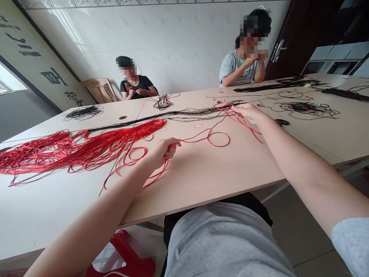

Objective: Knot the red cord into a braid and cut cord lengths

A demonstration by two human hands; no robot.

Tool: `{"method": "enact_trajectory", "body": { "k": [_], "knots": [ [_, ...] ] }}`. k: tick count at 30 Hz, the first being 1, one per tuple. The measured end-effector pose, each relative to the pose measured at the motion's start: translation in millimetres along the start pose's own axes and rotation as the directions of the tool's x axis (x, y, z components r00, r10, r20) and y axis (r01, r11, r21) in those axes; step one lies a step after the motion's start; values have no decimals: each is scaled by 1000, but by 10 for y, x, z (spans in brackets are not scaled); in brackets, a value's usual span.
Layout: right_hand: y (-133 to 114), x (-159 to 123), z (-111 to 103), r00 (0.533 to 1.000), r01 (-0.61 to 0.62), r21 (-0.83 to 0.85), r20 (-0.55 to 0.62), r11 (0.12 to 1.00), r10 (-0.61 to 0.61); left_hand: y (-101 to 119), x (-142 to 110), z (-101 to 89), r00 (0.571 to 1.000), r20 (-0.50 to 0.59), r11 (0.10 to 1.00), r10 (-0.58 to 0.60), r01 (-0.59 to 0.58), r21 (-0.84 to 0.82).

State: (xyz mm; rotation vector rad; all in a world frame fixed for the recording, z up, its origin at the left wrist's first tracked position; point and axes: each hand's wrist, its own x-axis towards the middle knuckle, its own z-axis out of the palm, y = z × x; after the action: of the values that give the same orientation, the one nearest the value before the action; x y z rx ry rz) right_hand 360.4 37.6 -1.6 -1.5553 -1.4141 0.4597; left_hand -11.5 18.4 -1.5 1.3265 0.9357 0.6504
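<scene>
Loose red cord may knot on the tabletop

From left: red cord bundle, my left hand closed on the cord, my right hand among loops, grip I cannot tell; fast pulling could snag black cords.

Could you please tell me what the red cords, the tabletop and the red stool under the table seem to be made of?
The red cords look like silky synthetic cord, perhaps nylon or polyester: they shine along their length and fall in soft loops. The tabletop seems a pale wood-look laminate, smooth with a slight sheen. The red stool looks like glossy moulded plastic, though only part of it shows.
</scene>
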Motion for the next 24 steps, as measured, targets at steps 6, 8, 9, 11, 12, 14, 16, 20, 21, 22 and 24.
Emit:
{"method": "enact_trajectory", "body": {
  "k": [6,8,9,11,12,14,16,20,21,22,24],
  "knots": [
    [-539,-333,357,918,232,-183,365,955,-153,97,-102,54,1000,8,998,-8,9,-63],
    [-747,-568,478,636,278,-73,761,958,-126,138,-144,80,1000,14,996,-7,9,-87],
    [-825,-681,548,507,289,-24,852,957,-132,154,-160,92,1000,21,995,-9,11,-96],
    [-915,-864,695,397,329,39,901,943,-176,170,-181,110,999,34,994,-12,15,-107],
    [-929,-929,764,407,351,56,890,935,-206,172,-186,115,999,38,994,-11,15,-109],
    [-912,-1007,880,494,378,57,832,924,-253,165,-185,121,999,41,994,-12,17,-109],
    [-871,-1038,966,607,375,30,748,926,-270,153,-180,127,999,37,993,-22,26,-111],
    [-814,-1042,1107,758,402,-96,593,910,-272,139,-187,146,996,76,993,-48,56,-103],
    [-805,-1037,1137,768,421,-133,578,897,-275,137,-190,149,994,96,994,-52,61,-90],
    [-796,-1029,1159,772,444,-167,570,880,-281,134,-191,147,993,108,996,-49,57,-72],
    [-774,-1008,1163,774,494,-224,553,840,-308,123,-181,126,997,75,1000,-7,8,-14]
  ]
}}
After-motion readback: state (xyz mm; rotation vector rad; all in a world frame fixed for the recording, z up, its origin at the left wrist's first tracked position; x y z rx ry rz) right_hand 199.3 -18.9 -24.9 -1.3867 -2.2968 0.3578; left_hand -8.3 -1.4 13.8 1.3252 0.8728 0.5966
